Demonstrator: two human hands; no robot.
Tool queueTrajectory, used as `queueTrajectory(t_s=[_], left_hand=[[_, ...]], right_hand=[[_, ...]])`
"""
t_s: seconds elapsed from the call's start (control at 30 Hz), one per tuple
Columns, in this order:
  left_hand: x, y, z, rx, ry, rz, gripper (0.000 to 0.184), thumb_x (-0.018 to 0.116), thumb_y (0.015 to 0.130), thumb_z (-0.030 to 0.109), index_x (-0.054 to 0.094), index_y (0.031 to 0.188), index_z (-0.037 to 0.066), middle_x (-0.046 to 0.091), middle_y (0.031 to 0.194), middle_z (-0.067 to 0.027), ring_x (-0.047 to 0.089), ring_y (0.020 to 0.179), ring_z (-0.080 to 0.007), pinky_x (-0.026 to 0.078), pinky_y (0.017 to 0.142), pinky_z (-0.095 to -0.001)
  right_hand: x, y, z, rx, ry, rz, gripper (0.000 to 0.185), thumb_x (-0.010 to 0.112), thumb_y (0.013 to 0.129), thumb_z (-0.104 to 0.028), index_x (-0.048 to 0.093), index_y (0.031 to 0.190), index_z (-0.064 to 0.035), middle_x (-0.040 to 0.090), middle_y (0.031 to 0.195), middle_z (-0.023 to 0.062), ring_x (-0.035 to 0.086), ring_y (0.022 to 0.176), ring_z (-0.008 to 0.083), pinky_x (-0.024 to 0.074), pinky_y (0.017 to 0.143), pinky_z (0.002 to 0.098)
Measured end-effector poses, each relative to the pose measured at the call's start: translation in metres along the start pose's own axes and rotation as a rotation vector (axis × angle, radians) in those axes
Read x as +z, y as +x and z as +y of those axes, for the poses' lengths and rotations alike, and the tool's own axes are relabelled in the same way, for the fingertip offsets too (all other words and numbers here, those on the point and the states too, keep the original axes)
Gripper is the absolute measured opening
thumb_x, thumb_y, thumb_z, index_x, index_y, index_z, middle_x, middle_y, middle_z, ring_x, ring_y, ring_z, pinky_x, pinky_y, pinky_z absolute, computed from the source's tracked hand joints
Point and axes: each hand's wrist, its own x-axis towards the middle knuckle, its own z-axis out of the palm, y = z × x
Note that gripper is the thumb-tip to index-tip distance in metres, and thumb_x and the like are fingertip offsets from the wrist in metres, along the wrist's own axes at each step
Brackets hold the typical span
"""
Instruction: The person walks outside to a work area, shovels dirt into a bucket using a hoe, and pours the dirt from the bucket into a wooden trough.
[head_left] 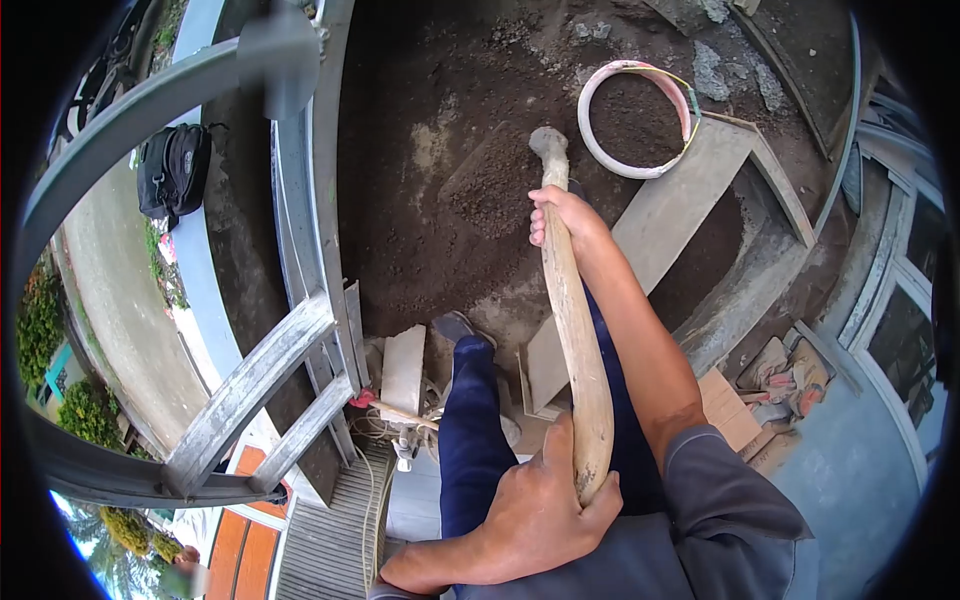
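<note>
A long, pale wooden tool handle [575, 330] slants up and away from my body, slightly curved, with a greyish knob at its far end. Whether a blade is fixed to it I cannot make out. My left hand [545, 510] is wrapped round the near end, close to my waist. Farther up, just below the knob, the fingers of my right hand [568, 215] close round the same handle. Dark loose soil [490, 185] lies beneath and beside the far end. My shoe [462, 328] stands on the ground to the left of the handle.
A whitish hoop [590, 125] lies by a grey board [690, 190] at the right. Metal framing [320, 200] rises close on my left, with a black bag [175, 172] beyond. Folded sacks [790, 385] and a brown tile-like stack [735, 410] lie at the right.
</note>
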Motion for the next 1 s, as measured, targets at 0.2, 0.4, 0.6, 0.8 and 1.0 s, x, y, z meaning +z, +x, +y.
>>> queueTrajectory(t_s=[0.2, 0.4, 0.6, 0.8, 1.0], left_hand=[[-0.005, 0.009, 0.012, 0.285, 0.104, -0.094, 0.067, 0.068, 0.086, 0.018, 0.037, 0.138, -0.013, 0.067, 0.082, -0.0327, 0.071, 0.073, -0.0483, 0.059, 0.068, -0.0528], [0.003, 0.124, -0.077, 0.173, 0.262, 0.075, 0.035, 0.071, 0.077, 0.011, 0.052, 0.105, 0.003, 0.067, 0.087, -0.0292, 0.067, 0.089, -0.0502, 0.051, 0.079, -0.0554], [0.026, 0.234, -0.165, 0.207, 0.224, 0.182, 0.024, 0.068, 0.079, 0.009, 0.056, 0.099, 0.004, 0.067, 0.089, -0.0283, 0.066, 0.093, -0.0497, 0.051, 0.08, -0.0539], [0.008, 0.201, -0.171, 0.289, 0.265, 0.327, 0.023, 0.069, 0.081, 0.009, 0.057, 0.1, 0.002, 0.067, 0.089, -0.0293, 0.066, 0.092, -0.0501, 0.052, 0.079, -0.0537], [-0.015, 0.045, -0.109, 0.085, 0.514, 0.536, 0.021, 0.07, 0.078, 0.008, 0.057, 0.093, 0.002, 0.066, 0.076, -0.0257, 0.067, 0.072, -0.047, 0.054, 0.066, -0.0545]], right_hand=[[-0.049, -0.081, -0.1, -0.331, 0.044, 0.102, 0.023, 0.072, 0.089, -0.017, 0.052, 0.097, -0.0072, 0.051, 0.073, 0.0051, 0.05, 0.058, 0.017, 0.048, 0.052, 0.0352], [-0.056, -0.077, -0.119, -0.677, -0.052, 0.316, 0.022, 0.07, 0.091, -0.014, 0.053, 0.1, -0.003, 0.054, 0.078, 0.0081, 0.056, 0.059, 0.0196, 0.053, 0.051, 0.0374], [-0.071, -0.04, -0.12, -0.847, -0.144, 0.468, 0.031, 0.068, 0.09, -0.011, 0.046, 0.108, 0.0016, 0.055, 0.084, 0.0122, 0.061, 0.059, 0.0227, 0.0595, 0.052, 0.04], [-0.039, -0.065, -0.106, -0.892, -0.157, 0.347, 0.031, 0.065, 0.091, -0.012, 0.045, 0.109, 0.0021, 0.057, 0.081, 0.0119, 0.06, 0.056, 0.021, 0.0603, 0.051, 0.0384], [0.029, -0.058, -0.04, -0.511, 0.051, 0.031, 0.024, 0.069, 0.09, -0.012, 0.051, 0.103, -0.0024, 0.056, 0.077, 0.0095, 0.06, 0.058, 0.0225, 0.058, 0.052, 0.042]])
